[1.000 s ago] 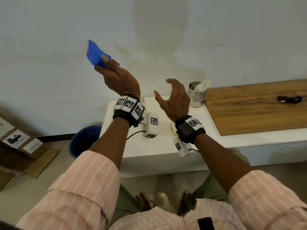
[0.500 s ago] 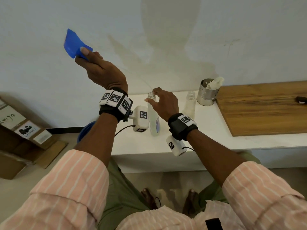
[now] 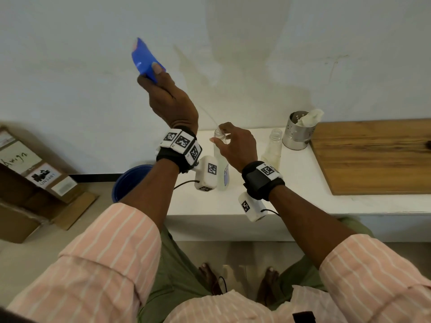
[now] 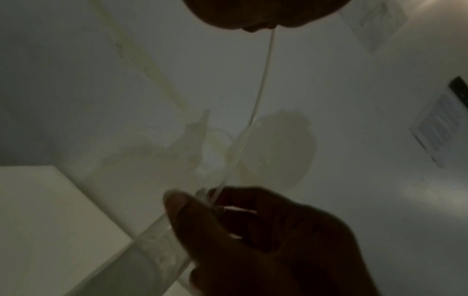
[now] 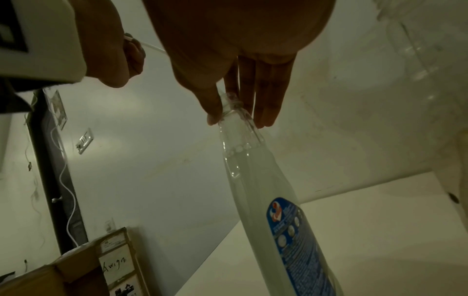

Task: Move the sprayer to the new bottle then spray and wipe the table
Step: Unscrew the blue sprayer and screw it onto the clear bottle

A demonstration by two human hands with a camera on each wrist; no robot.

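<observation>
My left hand (image 3: 152,74) is raised against the wall and grips the blue sprayer head (image 3: 144,58). Its thin clear dip tube (image 3: 210,118) slants down to the mouth of a clear bottle (image 3: 222,170) with a blue label, which stands on the white table (image 3: 300,183). My right hand (image 3: 221,138) pinches that bottle's neck between thumb and fingers (image 5: 263,100). The left wrist view shows the tube (image 4: 260,80) ending at the bottle mouth by my right thumb; how far it goes in is hidden. A second, uncapped clear bottle (image 3: 272,148) stands just to the right.
A perforated metal cup (image 3: 297,134) with a white cloth (image 3: 311,116) stands behind the second bottle. A wooden board (image 3: 373,155) covers the table's right part. On the floor at left are a blue bucket (image 3: 129,183) and cardboard boxes (image 3: 30,173).
My right hand came down from open in the air and took the bottle's neck. My left hand kept the sprayer raised, and the tube's end now meets the bottle mouth.
</observation>
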